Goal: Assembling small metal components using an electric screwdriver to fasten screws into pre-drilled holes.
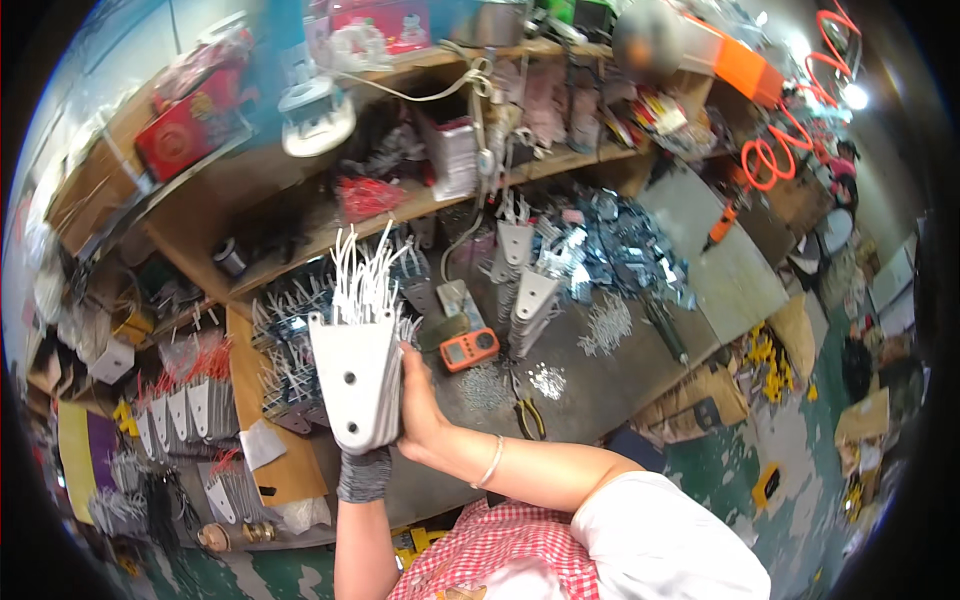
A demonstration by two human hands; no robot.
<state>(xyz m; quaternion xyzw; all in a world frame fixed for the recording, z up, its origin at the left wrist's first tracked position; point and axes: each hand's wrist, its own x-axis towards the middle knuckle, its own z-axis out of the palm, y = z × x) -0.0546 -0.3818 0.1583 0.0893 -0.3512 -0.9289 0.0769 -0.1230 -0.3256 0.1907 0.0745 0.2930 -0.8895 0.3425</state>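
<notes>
- Person holds up a stack of white tapered plates (355,375) w/ white wires sprouting from the top — raised above the workbench (600,385), about centre-left of view.
- Left hand (364,470), in a dark grey glove, is under the stack's bottom edge, fingers closed round it from below.
- Right hand (418,400), bare, bracelet at the wrist, pressed flat against the stack's right side — fingers wrapped behind, can't see how far they reach.
- Both hands touching the stack; stack roughly upright, narrow end down.
- On the bench beyond: orange multimeter (468,348) just right of the stack, yellow-handled pliers (530,415) near it, small heaps of screws (547,380).
- More plate stacks (530,305) stand upright mid-bench; pile of grey metal brackets (625,255) further back.
- Left of bench — row of similar plates w/ red wires (190,400), leaning in a line.
- Shelves (330,235) above crammed w/ boxes, parts; orange coiled hose (775,150) top right.
</notes>
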